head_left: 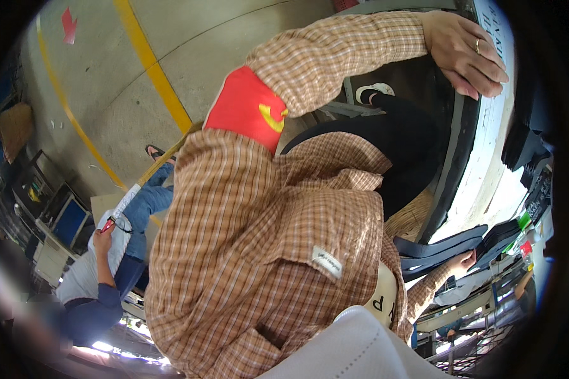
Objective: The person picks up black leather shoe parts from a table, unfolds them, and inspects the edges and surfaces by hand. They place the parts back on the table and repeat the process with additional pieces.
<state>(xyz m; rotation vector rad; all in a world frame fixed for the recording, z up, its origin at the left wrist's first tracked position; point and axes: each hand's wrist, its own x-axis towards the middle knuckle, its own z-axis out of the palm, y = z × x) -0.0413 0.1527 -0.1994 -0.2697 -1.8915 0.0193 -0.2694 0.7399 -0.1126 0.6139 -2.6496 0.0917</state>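
Observation:
My left hand (pixel 466 54), with a ring on one finger, lies on the white tabletop (pixel 487 139); its fingers are stretched out and nothing shows in them. Lower down, my right hand (pixel 463 263) is beside long dark strips (pixel 446 243) that lie layered over the table's edge. Its fingers are curled against the end of a dark strip and look closed on it, partly hidden. My sleeves are brown checked cloth, with a red band (pixel 246 110) around the left upper arm.
More dark pieces (pixel 528 136) are stacked on the table's far side. At the left, another person's hand (pixel 102 240) holds a long pole (pixel 129 199) with a red grip. Yellow lines (pixel 152 63) and a red arrow (pixel 69 26) mark the concrete floor.

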